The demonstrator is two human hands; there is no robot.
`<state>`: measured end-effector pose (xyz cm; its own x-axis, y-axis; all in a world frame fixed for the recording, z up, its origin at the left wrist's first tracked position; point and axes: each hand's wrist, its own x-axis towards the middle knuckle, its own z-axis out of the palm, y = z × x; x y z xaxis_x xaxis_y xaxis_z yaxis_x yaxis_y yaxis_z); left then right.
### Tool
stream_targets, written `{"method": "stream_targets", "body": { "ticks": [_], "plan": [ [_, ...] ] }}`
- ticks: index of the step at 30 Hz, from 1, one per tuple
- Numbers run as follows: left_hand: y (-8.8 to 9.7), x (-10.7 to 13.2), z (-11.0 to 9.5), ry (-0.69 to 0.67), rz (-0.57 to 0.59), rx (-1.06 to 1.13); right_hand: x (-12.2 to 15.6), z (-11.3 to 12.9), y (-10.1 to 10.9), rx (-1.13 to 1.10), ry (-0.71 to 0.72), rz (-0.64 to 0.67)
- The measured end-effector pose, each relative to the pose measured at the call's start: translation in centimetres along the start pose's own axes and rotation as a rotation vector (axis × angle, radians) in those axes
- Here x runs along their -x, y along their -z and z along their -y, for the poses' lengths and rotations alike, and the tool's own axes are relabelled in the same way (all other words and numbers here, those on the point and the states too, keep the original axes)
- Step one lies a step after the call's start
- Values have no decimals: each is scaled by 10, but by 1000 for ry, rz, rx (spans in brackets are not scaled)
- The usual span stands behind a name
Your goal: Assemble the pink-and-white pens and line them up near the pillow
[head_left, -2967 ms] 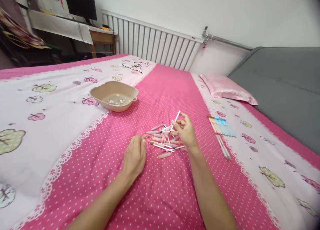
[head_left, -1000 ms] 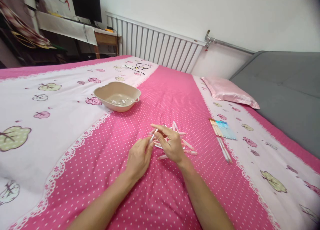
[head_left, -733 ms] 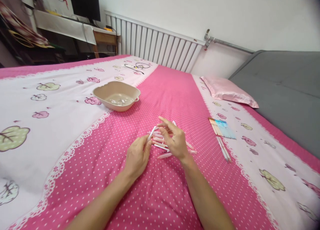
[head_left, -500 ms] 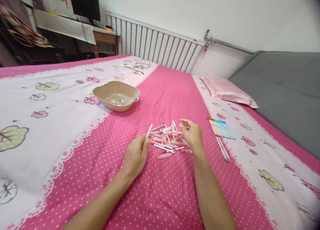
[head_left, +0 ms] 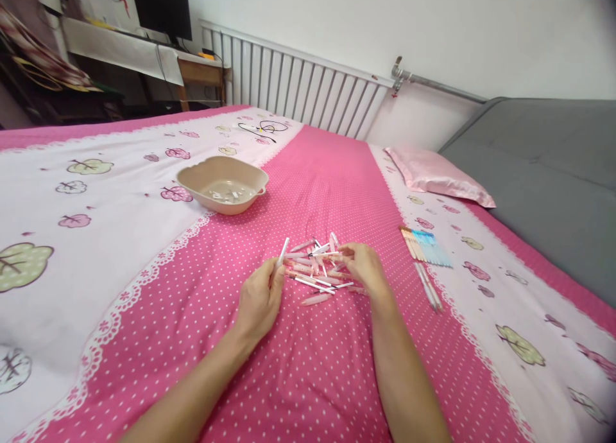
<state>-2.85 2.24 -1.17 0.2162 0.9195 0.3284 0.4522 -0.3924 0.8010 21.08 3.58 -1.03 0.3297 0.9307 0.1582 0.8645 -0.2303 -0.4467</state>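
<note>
The hands are apart: the left hand [head_left: 260, 296] grips a white tube [head_left: 283, 251]; the right hand [head_left: 366, 268] is at the heap's [head_left: 317, 271] right edge, its hold unclear. The heap, between them, looks unsorted; right, a row of pens [head_left: 426, 246] lies ordered.

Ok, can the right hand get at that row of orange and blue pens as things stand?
Probably yes: the row of orange and blue pens lies uncovered to the right of the right hand, with just flat dotted bedspread between them.
</note>
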Motion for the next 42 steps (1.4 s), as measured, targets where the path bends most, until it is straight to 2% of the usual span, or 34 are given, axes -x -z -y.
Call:
{"method": "stream_targets", "body": {
  "ticks": [4, 9, 15, 19, 23, 28, 34, 42],
  "plan": [
    [0, 0, 0, 1, 5, 0, 2, 7, -5, -7, 58, 58],
    [0, 0, 0, 11, 4, 8, 2, 13, -9, 66, 42, 81],
    [0, 0, -1, 10, 2, -5, 1, 11, -7, 36, 129, 54],
    [1, 0, -1, 18, 10, 3, 0, 12, -3, -139, 155, 23],
    [1, 0, -1, 20, 12, 6, 0, 19, -3, -423, 218, -25],
    [1, 0, 0, 13, 9, -1, 4, 31, -2, -814, 235, 59],
    [1, 1, 0, 5, 15, -10, 8, 38, 5, -905, 282, 0],
    [0, 1, 0, -12, 41, -15, 11, 40, 10, -1063, 176, -20]
  ]
}}
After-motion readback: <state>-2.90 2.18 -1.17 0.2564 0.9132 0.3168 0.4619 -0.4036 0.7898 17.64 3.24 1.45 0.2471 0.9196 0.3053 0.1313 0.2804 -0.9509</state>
